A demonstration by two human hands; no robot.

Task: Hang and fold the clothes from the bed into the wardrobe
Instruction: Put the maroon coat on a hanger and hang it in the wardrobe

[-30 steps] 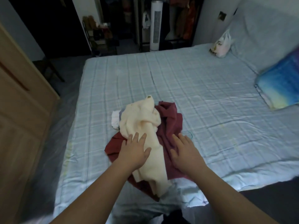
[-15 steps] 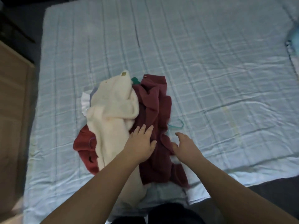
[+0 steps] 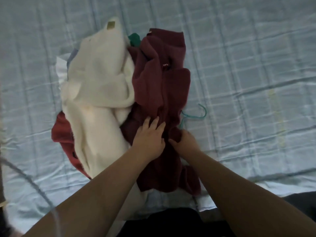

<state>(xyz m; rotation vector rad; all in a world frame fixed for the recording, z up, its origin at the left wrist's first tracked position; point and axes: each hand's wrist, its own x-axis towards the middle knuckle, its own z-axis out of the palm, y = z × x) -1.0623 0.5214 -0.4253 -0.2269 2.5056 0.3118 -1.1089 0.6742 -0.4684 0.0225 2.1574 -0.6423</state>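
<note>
A heap of clothes lies on the bed (image 3: pixel 248 65), which has a light blue checked sheet. A cream fleece garment (image 3: pixel 97 86) covers the heap's left half; a dark maroon garment (image 3: pixel 162 82) covers the right. A redder piece (image 3: pixel 61 132) pokes out at the lower left, and a green scrap (image 3: pixel 135 39) shows at the top. A teal hanger (image 3: pixel 196 115) sticks out from under the maroon garment on the right. My left hand (image 3: pixel 148 137) rests flat on the maroon cloth, fingers spread. My right hand (image 3: pixel 184 140) is closed on a fold of the maroon garment.
White and pale blue cloth (image 3: pixel 65 65) peeks out from under the cream garment on the left. The near edge of the bed (image 3: pixel 256 190) runs along the bottom right, with dark floor beyond it. A thin blurred cord (image 3: pixel 34 185) crosses the lower left.
My head has tilted further down and closer to the heap, so the room is out of view. My left hand slid from the cream garment onto the maroon one; my right hand closed on a maroon fold.
</note>
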